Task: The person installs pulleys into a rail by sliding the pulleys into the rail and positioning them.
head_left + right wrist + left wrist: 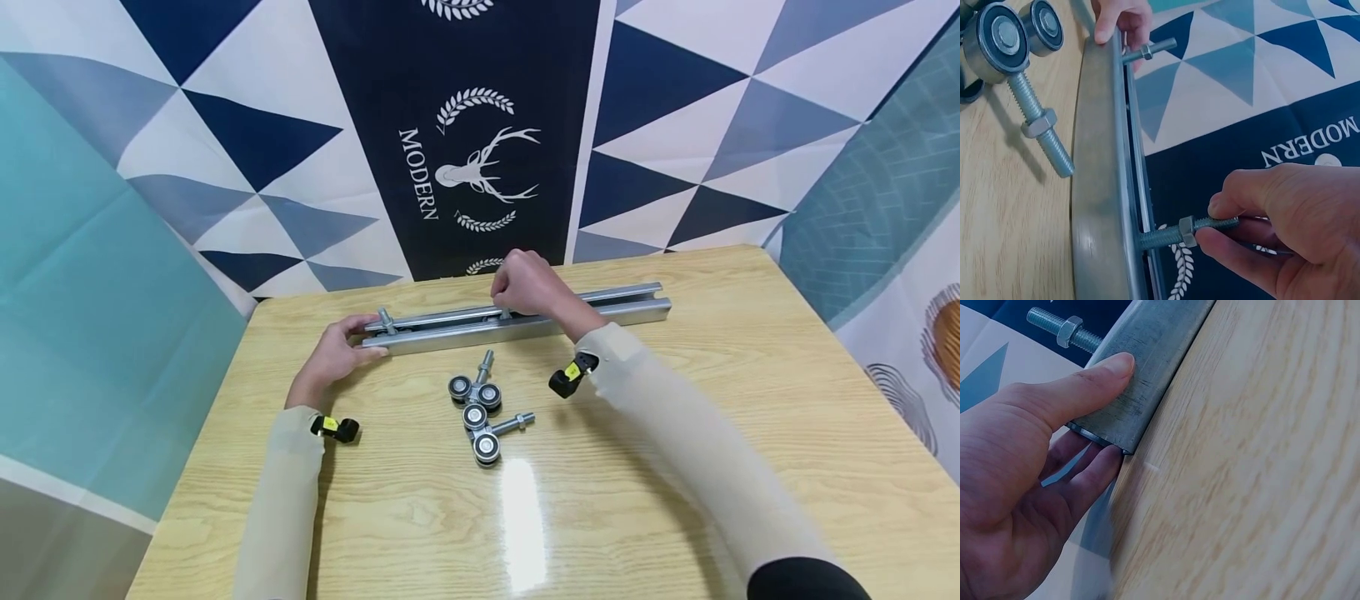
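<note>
A metal channel rail (465,337) lies across the far part of the table, its slot facing up. My left hand (335,352) grips the rail's left end, the thumb on the near side wall and the fingers at the end and far side. A bolt with a nut (1069,331) stands up from the slot beside that hand. Farther right along the rail, my right hand (1285,228) pinches the threaded end of a second bolt (1163,237) between thumb and fingers. This bolt also rises from the slot; whatever carries it inside the rail is hidden.
In front of the rail, two loose roller trolleys lie on the wooden table (405,500). The upper trolley (476,390) points its bolt away from me; the lower trolley (486,435) points its bolt to the right. A patterned cloth (480,167) hangs behind the table.
</note>
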The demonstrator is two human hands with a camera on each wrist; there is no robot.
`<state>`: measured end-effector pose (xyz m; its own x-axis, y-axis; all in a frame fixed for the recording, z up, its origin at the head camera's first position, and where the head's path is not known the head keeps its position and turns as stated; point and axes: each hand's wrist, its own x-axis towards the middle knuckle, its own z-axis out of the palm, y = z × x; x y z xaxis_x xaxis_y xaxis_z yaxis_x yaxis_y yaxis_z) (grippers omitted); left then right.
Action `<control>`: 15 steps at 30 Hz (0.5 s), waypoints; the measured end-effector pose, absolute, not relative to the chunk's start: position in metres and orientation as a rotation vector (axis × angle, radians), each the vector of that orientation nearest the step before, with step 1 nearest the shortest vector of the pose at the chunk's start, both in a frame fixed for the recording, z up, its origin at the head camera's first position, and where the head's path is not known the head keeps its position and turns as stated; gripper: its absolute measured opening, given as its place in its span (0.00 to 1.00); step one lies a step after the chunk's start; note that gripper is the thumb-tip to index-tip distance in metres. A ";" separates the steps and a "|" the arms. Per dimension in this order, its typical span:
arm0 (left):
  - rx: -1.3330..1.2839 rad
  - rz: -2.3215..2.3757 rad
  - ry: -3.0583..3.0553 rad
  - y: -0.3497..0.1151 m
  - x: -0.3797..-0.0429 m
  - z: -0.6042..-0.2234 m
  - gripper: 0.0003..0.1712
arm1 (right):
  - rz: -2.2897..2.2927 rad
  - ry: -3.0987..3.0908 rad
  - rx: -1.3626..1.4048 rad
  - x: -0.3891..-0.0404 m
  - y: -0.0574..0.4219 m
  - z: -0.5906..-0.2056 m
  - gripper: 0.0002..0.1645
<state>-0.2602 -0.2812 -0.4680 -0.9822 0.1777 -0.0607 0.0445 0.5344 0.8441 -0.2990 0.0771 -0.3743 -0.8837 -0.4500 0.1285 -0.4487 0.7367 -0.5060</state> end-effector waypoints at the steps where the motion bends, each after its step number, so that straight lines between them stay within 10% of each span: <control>1: 0.196 1.435 2.629 -0.281 -0.260 -0.468 0.40 | -0.860 2.922 -0.765 -0.298 0.075 -0.374 0.08; 15: 0.204 1.425 2.630 -0.282 -0.261 -0.468 0.40 | -0.926 2.897 -0.818 -0.296 0.051 -0.377 0.07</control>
